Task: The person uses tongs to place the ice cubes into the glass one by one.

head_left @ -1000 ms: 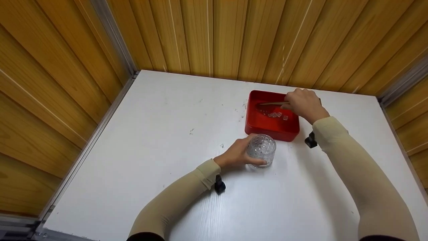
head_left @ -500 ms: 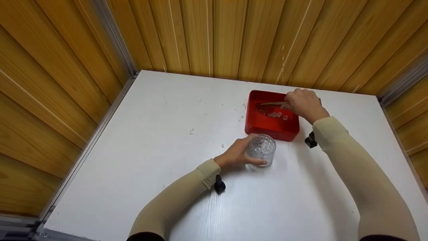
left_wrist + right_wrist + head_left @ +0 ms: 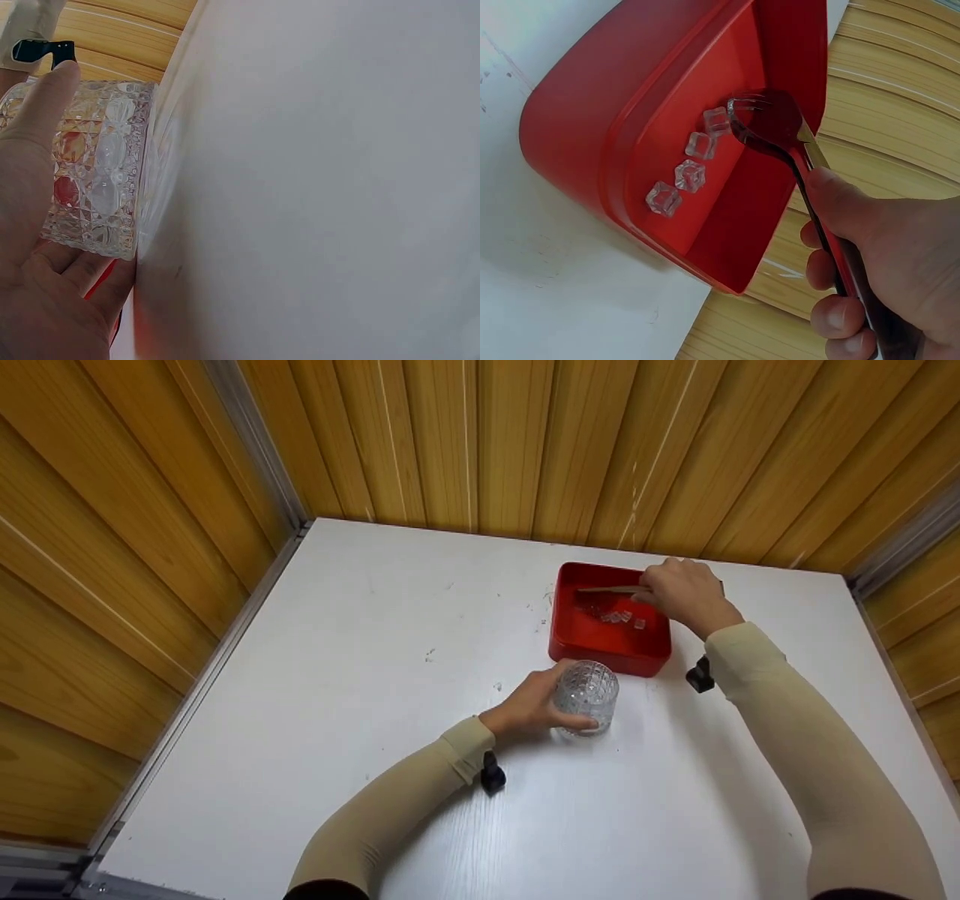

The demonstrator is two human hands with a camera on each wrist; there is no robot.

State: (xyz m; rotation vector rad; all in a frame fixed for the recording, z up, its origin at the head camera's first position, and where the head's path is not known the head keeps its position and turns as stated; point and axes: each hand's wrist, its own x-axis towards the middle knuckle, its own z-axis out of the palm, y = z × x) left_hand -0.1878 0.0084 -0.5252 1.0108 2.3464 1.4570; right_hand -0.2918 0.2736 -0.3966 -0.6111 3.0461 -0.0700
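- Glass (image 3: pixel 589 686), cut-pattern, clear: upright on white table (image 3: pixel 360 645), just right of ctr, head view; immed. below red tray (image 3: pixel 637 664) in frame.
- L hand (image 3: pixel 529 705): clamped on glass, thumb on one side, fingers on the opp. side (left wrist view, far left of frame).
- R hand (image 3: pixel 684 592): fingers & thumb wrapped round metal tongs (image 3: pixel 611 589), upper right, head view; fork-like end inside tray.
- Cubes (image 3: pixel 690 176), transparent, min. 4 visible: loose row on tray floor, approx. ctr-left of right wrist view. Tines just beside uppermost cube; contact, & whether tong ends are together or apart: can't tell.
- Periph.: beige sleeves (image 3: pixel 420 784), lower ctr & lower right; small black devices (image 3: pixel 492 776), one per wrist; wood-grain panels (image 3: pixel 480 442), top & both sides.
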